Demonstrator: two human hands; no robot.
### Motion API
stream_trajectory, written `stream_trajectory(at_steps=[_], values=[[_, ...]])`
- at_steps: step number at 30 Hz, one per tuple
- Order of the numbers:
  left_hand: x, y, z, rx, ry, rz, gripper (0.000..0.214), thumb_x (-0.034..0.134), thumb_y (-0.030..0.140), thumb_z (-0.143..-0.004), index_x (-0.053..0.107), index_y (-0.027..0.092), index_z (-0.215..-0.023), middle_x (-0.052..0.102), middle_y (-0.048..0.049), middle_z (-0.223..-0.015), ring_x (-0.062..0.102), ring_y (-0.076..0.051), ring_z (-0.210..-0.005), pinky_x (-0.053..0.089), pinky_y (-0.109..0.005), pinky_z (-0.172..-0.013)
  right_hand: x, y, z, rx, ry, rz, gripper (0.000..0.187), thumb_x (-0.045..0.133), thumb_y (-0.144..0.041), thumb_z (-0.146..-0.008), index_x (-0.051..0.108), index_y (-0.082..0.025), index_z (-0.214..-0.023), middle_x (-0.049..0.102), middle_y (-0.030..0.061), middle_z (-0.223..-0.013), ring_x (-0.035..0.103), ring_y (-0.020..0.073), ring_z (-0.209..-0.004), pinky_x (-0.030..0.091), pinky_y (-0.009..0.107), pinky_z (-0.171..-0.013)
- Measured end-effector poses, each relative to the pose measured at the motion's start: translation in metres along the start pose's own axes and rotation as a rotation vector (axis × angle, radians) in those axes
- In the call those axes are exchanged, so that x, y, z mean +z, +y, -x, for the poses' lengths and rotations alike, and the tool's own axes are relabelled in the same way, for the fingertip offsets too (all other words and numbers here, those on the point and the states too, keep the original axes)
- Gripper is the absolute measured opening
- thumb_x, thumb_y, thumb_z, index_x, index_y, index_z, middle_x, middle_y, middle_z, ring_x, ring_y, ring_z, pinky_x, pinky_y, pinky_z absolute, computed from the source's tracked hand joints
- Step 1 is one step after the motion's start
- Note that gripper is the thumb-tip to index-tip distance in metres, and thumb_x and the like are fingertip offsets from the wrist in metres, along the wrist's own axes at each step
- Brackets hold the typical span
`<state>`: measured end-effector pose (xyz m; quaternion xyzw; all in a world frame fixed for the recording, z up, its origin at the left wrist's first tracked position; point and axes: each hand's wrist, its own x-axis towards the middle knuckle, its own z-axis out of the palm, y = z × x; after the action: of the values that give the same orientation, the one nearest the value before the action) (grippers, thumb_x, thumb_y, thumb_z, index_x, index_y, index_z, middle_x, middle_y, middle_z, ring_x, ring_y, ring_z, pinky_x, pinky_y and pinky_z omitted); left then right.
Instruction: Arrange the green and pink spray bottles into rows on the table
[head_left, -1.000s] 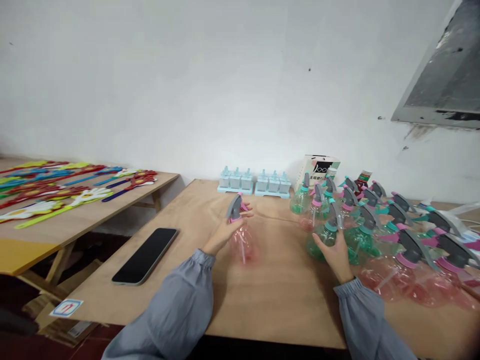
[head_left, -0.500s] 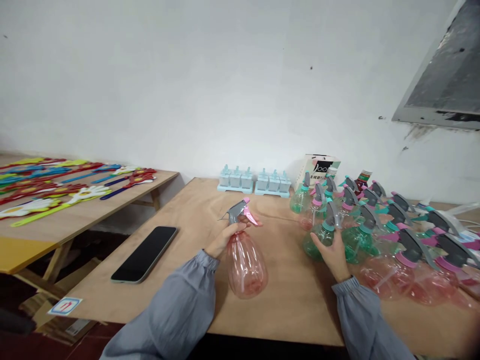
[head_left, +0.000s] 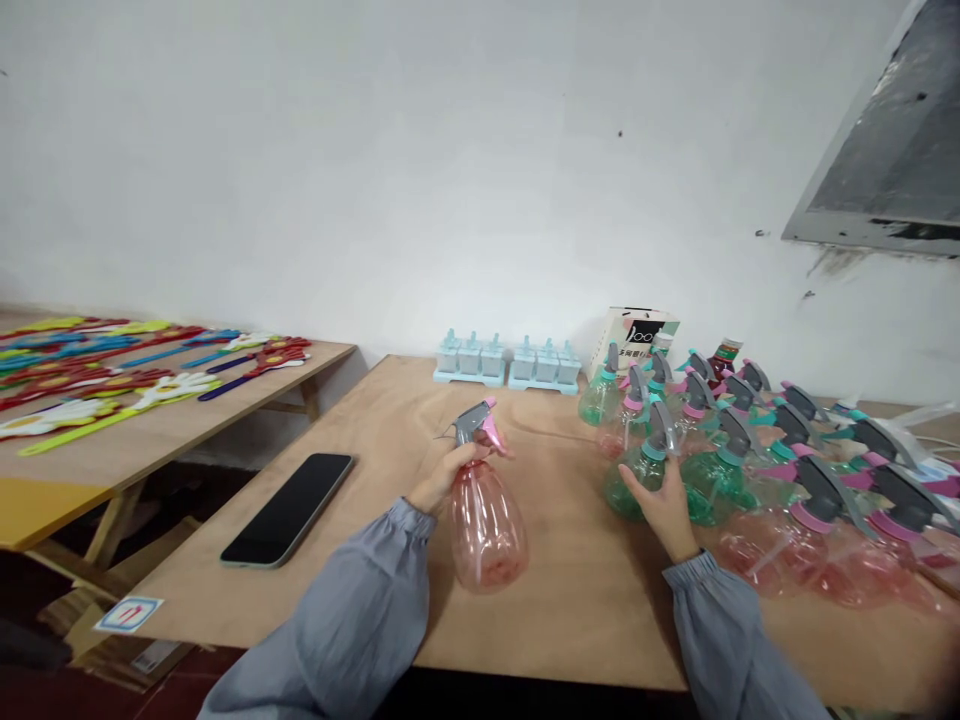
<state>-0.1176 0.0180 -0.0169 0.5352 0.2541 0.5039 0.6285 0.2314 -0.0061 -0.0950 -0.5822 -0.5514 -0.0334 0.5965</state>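
My left hand (head_left: 444, 475) is closed around the neck of a pink see-through spray bottle (head_left: 489, 530), just under its grey head and pink trigger. The bottle is nearly upright, leaning slightly, over the middle of the wooden table. On the right, my right hand (head_left: 664, 500) has its thumb and fingers around a green spray bottle (head_left: 628, 490) with a teal collar and grey head. Part of that bottle is hidden behind the hand. It stands at the near left corner of a group of spray bottles, beside another green spray bottle (head_left: 711, 488).
Several pink spray bottles (head_left: 772, 545) crowd the table's right side. Two pale blue popsicle moulds (head_left: 469, 378) and a printed box (head_left: 626, 335) stand by the wall. A black phone (head_left: 289, 510) lies at left. Colourful hand-shaped items (head_left: 150, 395) cover another table.
My left hand and the pink spray bottle have shifted very slightly left. My right hand stays at the green spray bottle.
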Motion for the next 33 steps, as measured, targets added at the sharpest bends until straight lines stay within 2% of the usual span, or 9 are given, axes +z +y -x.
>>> stream_trajectory(at_steps=[4, 9, 14, 19, 22, 25, 28, 30, 33], values=[[-0.001, 0.003, 0.001, 0.013, -0.056, 0.01, 0.03, 0.076, 0.039, -0.067, 0.073, 0.019, -0.09, 0.079, -0.0089, -0.101, 0.073, -0.027, -0.102, 0.052, -0.033, -0.081, 0.001, 0.001, 0.0, 0.003, -0.003, -0.012, 0.071, 0.074, -0.073, -0.078, 0.061, -0.019, -0.122, 0.07, 0.0141, -0.116, 0.067, 0.0335, -0.111, 0.053, 0.056, -0.105], [0.002, 0.009, 0.003, 0.04, 0.026, -0.007, 0.021, 0.076, 0.036, -0.069, 0.066, 0.019, -0.074, 0.077, -0.0073, -0.094, 0.071, -0.021, -0.086, 0.047, -0.026, -0.062, 0.001, 0.001, 0.0, 0.009, 0.005, -0.013, 0.072, 0.073, -0.074, -0.077, 0.06, -0.02, -0.122, 0.069, 0.0139, -0.116, 0.066, 0.0341, -0.112, 0.051, 0.057, -0.107], [0.004, 0.01, 0.004, -0.023, -0.05, -0.015, 0.027, 0.079, 0.038, -0.066, 0.071, 0.019, -0.083, 0.076, -0.0055, -0.086, 0.068, -0.018, -0.075, 0.047, -0.026, -0.06, 0.001, 0.0, 0.0, 0.016, -0.012, -0.027, 0.072, 0.073, -0.073, -0.077, 0.059, -0.02, -0.124, 0.068, 0.0145, -0.12, 0.065, 0.0346, -0.116, 0.05, 0.057, -0.108], [0.004, 0.01, 0.003, 0.082, 0.018, -0.069, 0.018, 0.072, 0.036, -0.07, 0.064, 0.021, -0.076, 0.071, -0.0015, -0.078, 0.063, -0.016, -0.066, 0.05, -0.027, -0.063, 0.001, -0.001, 0.001, 0.008, -0.006, -0.008, 0.072, 0.072, -0.074, -0.079, 0.059, -0.02, -0.124, 0.068, 0.0146, -0.119, 0.065, 0.0344, -0.115, 0.05, 0.057, -0.109], [0.0, 0.015, 0.001, 0.16, 0.068, -0.219, 0.022, 0.075, 0.034, -0.066, 0.067, 0.024, -0.083, 0.068, 0.0001, -0.076, 0.066, -0.02, -0.074, 0.054, -0.031, -0.072, 0.002, -0.002, 0.001, 0.005, -0.007, -0.003, 0.075, 0.072, -0.077, -0.078, 0.06, -0.02, -0.124, 0.069, 0.014, -0.117, 0.065, 0.0345, -0.115, 0.05, 0.057, -0.108], [-0.009, 0.026, 0.002, 0.251, 0.127, -0.428, 0.034, 0.08, 0.029, -0.063, 0.072, 0.026, -0.096, 0.073, -0.0022, -0.086, 0.068, -0.024, -0.085, 0.055, -0.033, -0.077, 0.003, -0.003, 0.002, -0.01, -0.038, -0.023, 0.078, 0.073, -0.078, -0.077, 0.059, -0.02, -0.127, 0.069, 0.0143, -0.12, 0.065, 0.0347, -0.117, 0.051, 0.057, -0.108], [-0.024, 0.034, 0.004, 0.296, 0.145, -0.55, 0.041, 0.079, 0.028, -0.066, 0.074, 0.024, -0.106, 0.078, -0.0073, -0.11, 0.07, -0.023, -0.089, 0.056, -0.032, -0.076, 0.005, -0.003, 0.004, -0.021, -0.09, -0.045, 0.083, 0.077, -0.077, -0.074, 0.057, -0.019, -0.131, 0.069, 0.0156, -0.121, 0.066, 0.0352, -0.116, 0.054, 0.056, -0.106], [-0.035, 0.033, 0.004, 0.305, 0.164, -0.59, 0.049, 0.08, 0.029, -0.066, 0.073, 0.023, -0.115, 0.077, -0.0094, -0.121, 0.071, -0.021, -0.087, 0.057, -0.032, -0.077, 0.007, -0.003, 0.006, -0.016, -0.111, -0.058, 0.088, 0.078, -0.078, -0.072, 0.055, -0.018, -0.132, 0.068, 0.0155, -0.12, 0.067, 0.0354, -0.115, 0.056, 0.055, -0.103], [-0.047, 0.026, 0.001, 0.316, 0.207, -0.618, 0.058, 0.081, 0.03, -0.066, 0.071, 0.021, -0.123, 0.077, -0.011, -0.124, 0.071, -0.019, -0.083, 0.059, -0.034, -0.081, 0.013, -0.003, 0.01, -0.005, -0.115, -0.064, 0.092, 0.079, -0.078, -0.069, 0.051, -0.017, -0.133, 0.067, 0.0169, -0.122, 0.067, 0.0364, -0.117, 0.056, 0.055, -0.102]])
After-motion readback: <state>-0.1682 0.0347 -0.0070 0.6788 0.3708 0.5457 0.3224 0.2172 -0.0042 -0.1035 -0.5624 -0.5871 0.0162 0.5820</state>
